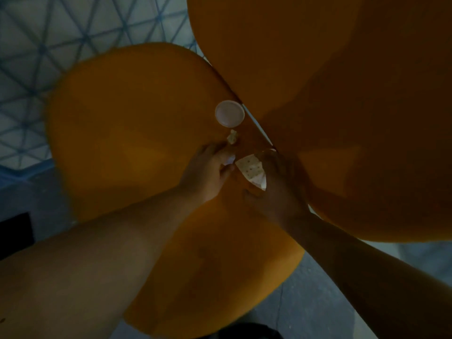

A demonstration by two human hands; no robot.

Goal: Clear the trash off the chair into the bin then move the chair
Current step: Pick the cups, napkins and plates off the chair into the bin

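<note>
Orange chair, seen from above in dim light: seat spreading from the centre toward 9 o'clock, backrest rising toward 1 o'clock, the two meeting at a pale seam. On the seat, close against that seam just above centre: one round white lid, lying flat. Directly below it, at 6 o'clock from the lid: a small crumpled scrap, pale, touching the seat. Left hand, reaching in from 7 o'clock: fingers curled, fingertips at the scrap, something whitish pinched between them, though what it is cannot be made out. Right hand, reaching in from 4 o'clock: fingers and thumb closed round a folded paper, cream with small dots, held at the seat's back edge just beside the left hand. Floor at 10 o'clock: pale tiles with a blue triangular line pattern. No bin within sight.
</note>
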